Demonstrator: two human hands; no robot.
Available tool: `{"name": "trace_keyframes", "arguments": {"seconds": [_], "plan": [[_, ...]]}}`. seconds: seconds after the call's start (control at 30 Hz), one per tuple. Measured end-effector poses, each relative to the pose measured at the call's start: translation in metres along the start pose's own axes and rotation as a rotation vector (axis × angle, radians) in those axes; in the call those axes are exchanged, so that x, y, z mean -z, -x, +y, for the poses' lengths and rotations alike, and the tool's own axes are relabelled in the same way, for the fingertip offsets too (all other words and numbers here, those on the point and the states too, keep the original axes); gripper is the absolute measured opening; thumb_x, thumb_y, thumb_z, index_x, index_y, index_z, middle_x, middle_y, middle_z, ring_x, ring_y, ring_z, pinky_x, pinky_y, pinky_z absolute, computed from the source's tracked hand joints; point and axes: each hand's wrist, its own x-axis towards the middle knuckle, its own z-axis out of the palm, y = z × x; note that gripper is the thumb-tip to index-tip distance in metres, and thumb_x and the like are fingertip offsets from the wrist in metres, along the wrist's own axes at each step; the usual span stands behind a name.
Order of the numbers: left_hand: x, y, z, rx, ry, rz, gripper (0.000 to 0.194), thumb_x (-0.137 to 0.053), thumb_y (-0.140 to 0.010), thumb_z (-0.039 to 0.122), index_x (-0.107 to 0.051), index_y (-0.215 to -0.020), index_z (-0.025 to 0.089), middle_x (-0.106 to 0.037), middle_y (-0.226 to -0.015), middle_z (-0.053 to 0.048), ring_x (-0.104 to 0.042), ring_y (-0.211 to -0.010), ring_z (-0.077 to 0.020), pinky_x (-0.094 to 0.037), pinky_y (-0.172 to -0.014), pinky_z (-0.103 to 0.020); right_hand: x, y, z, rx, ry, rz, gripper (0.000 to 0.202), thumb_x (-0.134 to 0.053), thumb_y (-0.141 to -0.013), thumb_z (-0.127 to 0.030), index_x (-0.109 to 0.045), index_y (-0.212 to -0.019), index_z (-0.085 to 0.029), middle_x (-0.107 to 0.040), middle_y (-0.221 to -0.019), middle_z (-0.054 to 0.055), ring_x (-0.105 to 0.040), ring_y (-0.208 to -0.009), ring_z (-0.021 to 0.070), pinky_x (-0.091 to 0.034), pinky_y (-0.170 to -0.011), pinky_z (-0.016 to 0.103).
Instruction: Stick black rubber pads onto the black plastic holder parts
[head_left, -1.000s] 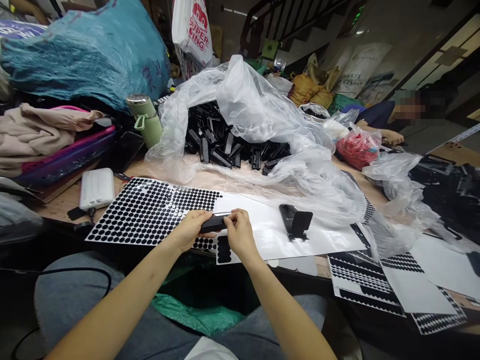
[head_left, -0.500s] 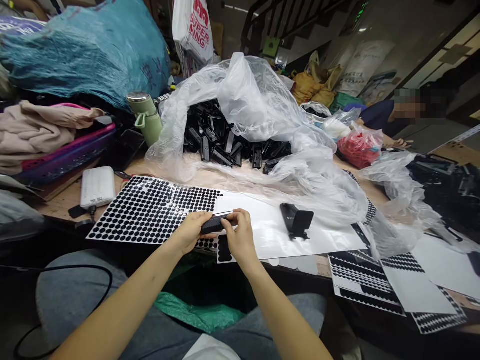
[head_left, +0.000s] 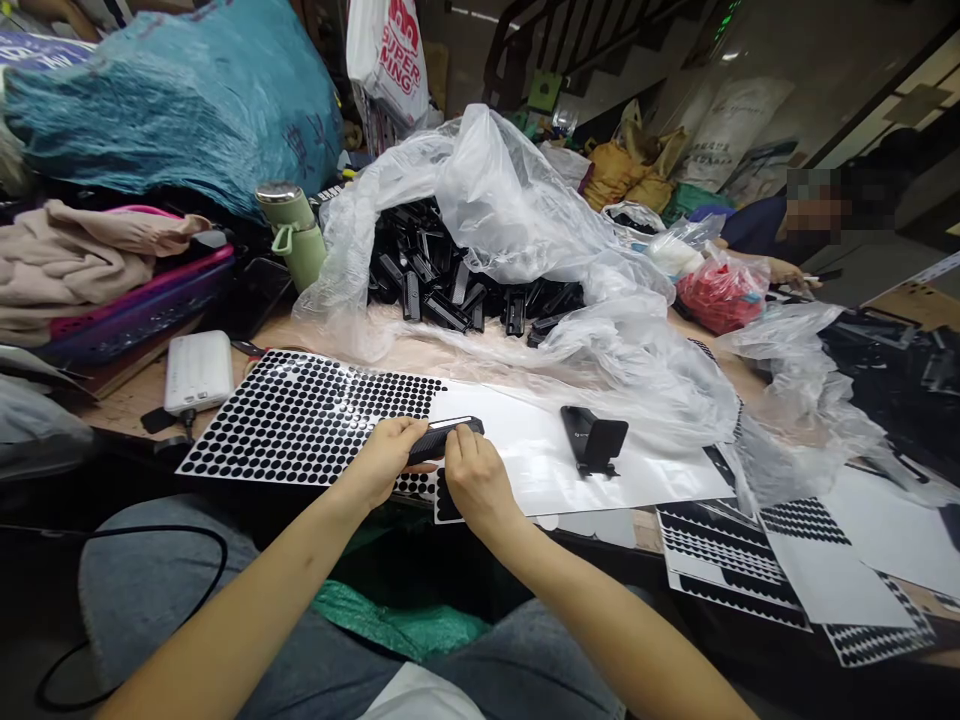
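Observation:
My left hand (head_left: 386, 462) is closed around one end of a black ribbed plastic piece (head_left: 439, 440), which looks like a folded phone stand and has a pale strip along its top. Fingers curled into a pinch, my right hand (head_left: 476, 475) is against the near side of the piece's right end; whatever lies between the fingertips is hidden. Under both hands are a sheet of round black stickers (head_left: 292, 420) and a bare white backing sheet (head_left: 525, 470). To the right, a black phone stand (head_left: 596, 440) stands unfolded on the white sheet.
Behind the sheets, a clear plastic bag (head_left: 495, 200) spills many black plastic parts (head_left: 427, 275). A white power bank (head_left: 199, 370) and a green flask (head_left: 292, 235) are at left. Used sticker sheets (head_left: 727, 560) overhang the front edge at right. A co-worker (head_left: 757, 225) sits at far right.
My right hand has turned, its fingers drawing together into a pinch in front of the black piece's right end. The left hand keeps its hold, nearly still.

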Motion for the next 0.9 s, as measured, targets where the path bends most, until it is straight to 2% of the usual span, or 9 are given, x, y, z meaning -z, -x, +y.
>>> {"name": "trace_keyframes", "arguments": {"seconds": [0.13,0.23,0.43,0.9], "plan": [[0.001,0.000,0.001,0.007,-0.003,0.025,0.021,-0.061,-0.072,0.035,-0.060,-0.072,0.014,-0.061,-0.069,-0.003,-0.061,-0.068,-0.0164,-0.056,-0.057,-0.031,0.000,0.001,0.008,0.030,-0.063,-0.045,0.033,-0.030,-0.082,-0.002,-0.055,-0.103,-0.003,-0.060,-0.097,0.020,-0.056,-0.076,0.0210,-0.047,-0.065,0.033],[0.001,-0.001,0.002,0.015,0.013,0.022,0.019,-0.059,-0.074,0.032,-0.060,-0.073,0.013,-0.062,-0.070,-0.004,-0.061,-0.068,-0.0163,-0.056,-0.058,-0.030,0.001,0.002,0.012,0.045,-0.072,-0.021,0.033,-0.031,-0.083,-0.003,-0.054,-0.105,-0.004,-0.059,-0.099,0.019,-0.055,-0.079,0.0217,-0.047,-0.067,0.034],[-0.003,0.003,0.003,0.009,-0.024,0.033,0.022,-0.058,-0.075,0.036,-0.059,-0.072,0.014,-0.060,-0.071,-0.003,-0.061,-0.071,-0.0164,-0.057,-0.062,-0.032,0.001,0.004,0.010,0.062,-0.016,0.022,0.032,-0.031,-0.083,-0.002,-0.057,-0.101,-0.004,-0.061,-0.093,0.017,-0.055,-0.076,0.0213,-0.046,-0.065,0.034],[-0.009,0.011,0.004,-0.050,-0.088,0.045,0.027,-0.060,-0.071,0.041,-0.059,-0.074,0.014,-0.060,-0.076,-0.004,-0.059,-0.078,-0.0191,-0.056,-0.060,-0.031,0.003,0.005,0.007,0.065,-0.051,-0.022,0.035,-0.026,-0.082,-0.001,-0.055,-0.101,-0.004,-0.059,-0.088,0.018,-0.054,-0.071,0.0202,-0.046,-0.063,0.034]]}}
